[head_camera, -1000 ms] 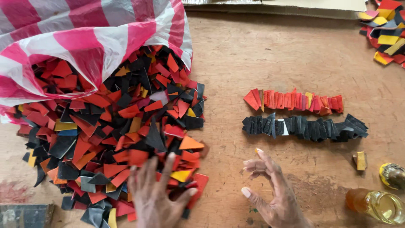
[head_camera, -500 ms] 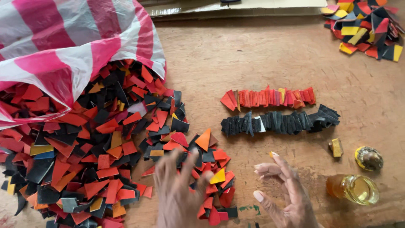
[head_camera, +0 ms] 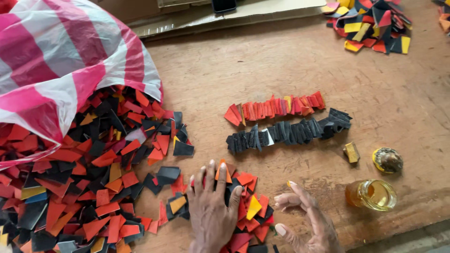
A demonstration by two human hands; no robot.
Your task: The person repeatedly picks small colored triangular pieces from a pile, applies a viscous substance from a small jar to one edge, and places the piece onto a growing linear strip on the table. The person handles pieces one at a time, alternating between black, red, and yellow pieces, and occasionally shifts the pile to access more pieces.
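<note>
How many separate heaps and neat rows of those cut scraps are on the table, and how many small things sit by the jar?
Loose heaps: 3 (big heap, small heap under the left hand, far heap)
Neat rows: 2 (red row, black row)
Small things: 2 (block, lid) by the jar
Total: 7

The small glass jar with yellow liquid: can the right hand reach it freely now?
Probably yes. The right hand is empty, and only bare table lies between it and the jar.
</note>
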